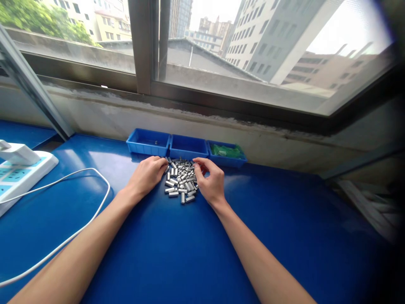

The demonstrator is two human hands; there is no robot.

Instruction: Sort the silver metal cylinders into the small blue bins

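A loose pile of small silvery metal pieces [182,179], short cylinders or hexagonal pillars, lies on the blue table. At the pile's upper left edge is my left hand [150,173], its fingers curled and pressed together. Its fingertips touch the pieces, and whatever they grip is hidden. My right hand [211,180] rests against the pile's right side. Its thumb and forefinger come close together at the tips, leaving a gap nearer the palm; I cannot make out what is between the tips.
Behind the pile stand three blue bins: a left bin [148,147] with a few tiny bits, a middle bin [189,153], and a right bin [226,161] holding green plastic material. A power strip [38,171] and a white cable [79,230] lie left on the blue table [177,261]. Windows rise behind.
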